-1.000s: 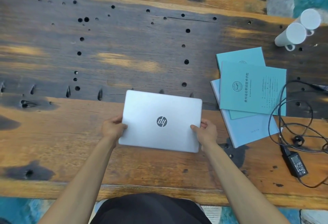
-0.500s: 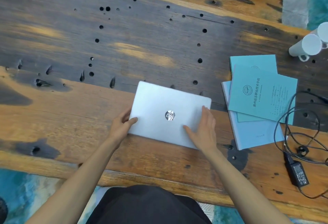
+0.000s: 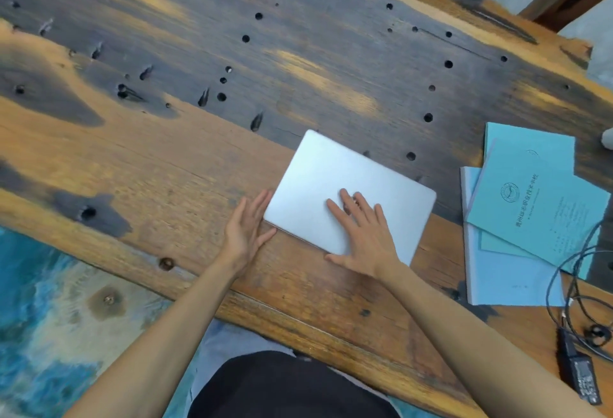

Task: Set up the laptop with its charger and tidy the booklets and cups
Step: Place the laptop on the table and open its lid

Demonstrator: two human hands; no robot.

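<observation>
Silver and closed, a slim rectangular laptop (image 3: 351,192) lies flat on the weathered, hole-pocked wooden table (image 3: 166,159). The right hand (image 3: 363,235) rests open-palmed on its lid; the left hand (image 3: 247,228), fingers spread, touches its left edge. Pale blue paper booklets (image 3: 527,212) and a black charger brick (image 3: 578,369) lie to the right.

Table (image 3: 166,159): laptop (image 3: 331,179), booklets (image 3: 517,218), charger (image 3: 578,371).
</observation>
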